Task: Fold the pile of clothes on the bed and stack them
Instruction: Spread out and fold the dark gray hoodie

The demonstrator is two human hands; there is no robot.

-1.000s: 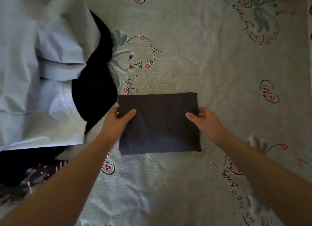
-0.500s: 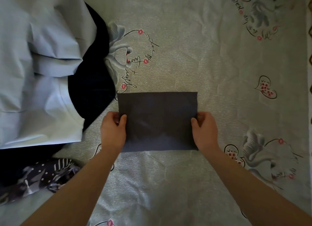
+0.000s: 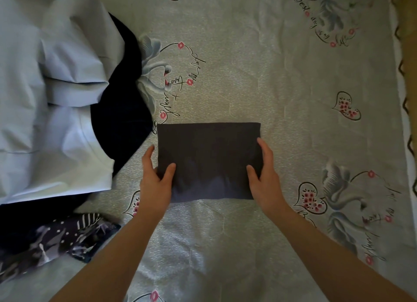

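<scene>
Left hand (image 3: 155, 177) grips the left edge of the folded dark cloth (image 3: 209, 159), thumb on top; right hand (image 3: 264, 173) grips the right edge likewise. One folded cloth, flat on the bed sheet (image 3: 282, 87) between two hands, long axis running left to right. Unfolded pile at left: one pale blue garment (image 3: 45, 98), one black garment (image 3: 121, 112), one patterned piece (image 3: 56, 238)

Dim, soft indoor light leaves the sheet (image 3: 259, 65) greyish with a brighter patch near the viewer, deep shadow at the near left, mild softness and wide-angle bending at the edges.
</scene>
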